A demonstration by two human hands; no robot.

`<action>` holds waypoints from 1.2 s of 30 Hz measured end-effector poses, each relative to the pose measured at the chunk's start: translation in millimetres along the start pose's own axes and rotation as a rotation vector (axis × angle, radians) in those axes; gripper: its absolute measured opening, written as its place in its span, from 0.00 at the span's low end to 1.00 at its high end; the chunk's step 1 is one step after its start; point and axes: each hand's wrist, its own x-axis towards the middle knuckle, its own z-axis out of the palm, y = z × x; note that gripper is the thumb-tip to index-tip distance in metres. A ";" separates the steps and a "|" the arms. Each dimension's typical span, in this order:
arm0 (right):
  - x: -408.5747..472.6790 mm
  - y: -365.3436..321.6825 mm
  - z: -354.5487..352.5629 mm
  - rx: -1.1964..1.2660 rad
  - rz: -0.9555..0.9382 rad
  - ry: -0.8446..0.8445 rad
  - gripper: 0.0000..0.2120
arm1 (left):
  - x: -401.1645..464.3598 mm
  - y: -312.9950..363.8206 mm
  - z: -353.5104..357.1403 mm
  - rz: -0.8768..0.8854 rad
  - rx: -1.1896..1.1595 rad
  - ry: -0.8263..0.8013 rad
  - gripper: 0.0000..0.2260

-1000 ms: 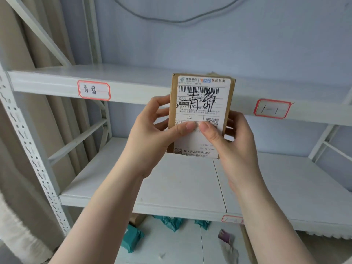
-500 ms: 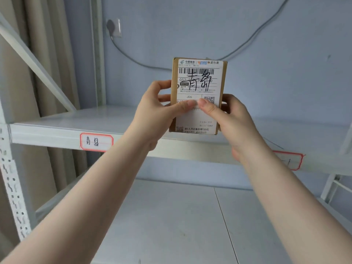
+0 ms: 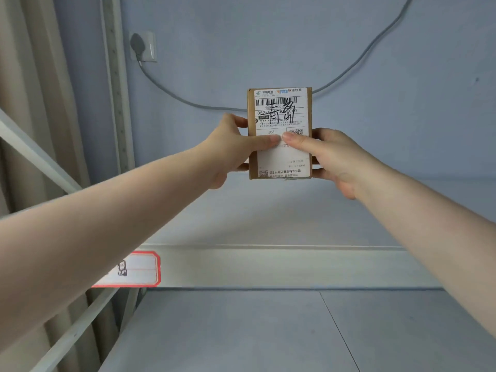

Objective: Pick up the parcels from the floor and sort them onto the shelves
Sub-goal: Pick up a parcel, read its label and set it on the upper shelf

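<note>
A small brown cardboard parcel (image 3: 279,108) with a white shipping label and black handwritten characters stands upright over the back of the upper white shelf (image 3: 268,216). My left hand (image 3: 233,146) grips its left edge, thumb across the label. Gripping the right edge is my right hand (image 3: 332,159), its thumb meeting the left one at the label's middle. Whether the parcel's bottom edge touches the shelf surface I cannot tell. Both arms are stretched out over the shelf.
A red-bordered label (image 3: 134,269) sits on the upper shelf's front lip, partly hidden by my left arm. A lower shelf (image 3: 241,331) lies beneath. A wall socket (image 3: 143,47) and grey cable (image 3: 188,102) run along the blue wall. Curtains and shelf uprights stand at left.
Both hands carried the parcel up from in front of the shelf lip and further back over the upper shelf. My view has risen, so the floor parcels are out of sight.
</note>
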 end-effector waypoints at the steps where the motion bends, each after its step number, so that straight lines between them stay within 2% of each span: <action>1: 7.0 2.6 0.8 -0.010 0.011 -0.009 0.15 | 8.6 -2.5 -0.5 -0.014 0.008 -0.008 0.29; 4: 26.8 10.9 3.6 -0.035 0.055 -0.024 0.12 | 29.8 -8.8 -0.1 -0.047 0.034 -0.029 0.25; 7: 47.1 19.7 5.8 -0.062 0.118 -0.022 0.19 | 44.1 -13.7 2.1 -0.064 0.069 -0.047 0.09; 8: 52.8 22.0 6.3 -0.071 0.140 -0.024 0.20 | 48.4 -15.6 3.6 -0.075 0.079 -0.041 0.08; 13: 75.6 31.2 4.4 -0.089 0.220 -0.070 0.14 | 70.6 -23.8 13.6 -0.148 0.158 0.031 0.11; 17: 87.5 41.1 1.4 -0.110 0.272 -0.075 0.17 | 88.5 -31.7 23.6 -0.229 0.151 0.051 0.22; 22: 96.6 53.9 -1.4 -0.126 0.321 -0.083 0.17 | 99.8 -41.1 32.4 -0.276 0.113 0.005 0.11; 26: 100.9 63.1 -2.2 -0.126 0.351 -0.075 0.18 | 108.9 -49.6 37.8 -0.290 0.146 0.014 0.21; 31: 106.1 73.6 -2.1 -0.108 0.369 -0.068 0.18 | 123.0 -56.9 41.4 -0.331 0.177 0.023 0.23; 36: 109.0 80.1 -5.4 -0.065 0.380 -0.100 0.18 | 128.9 -67.8 33.0 -0.345 0.132 -0.033 0.25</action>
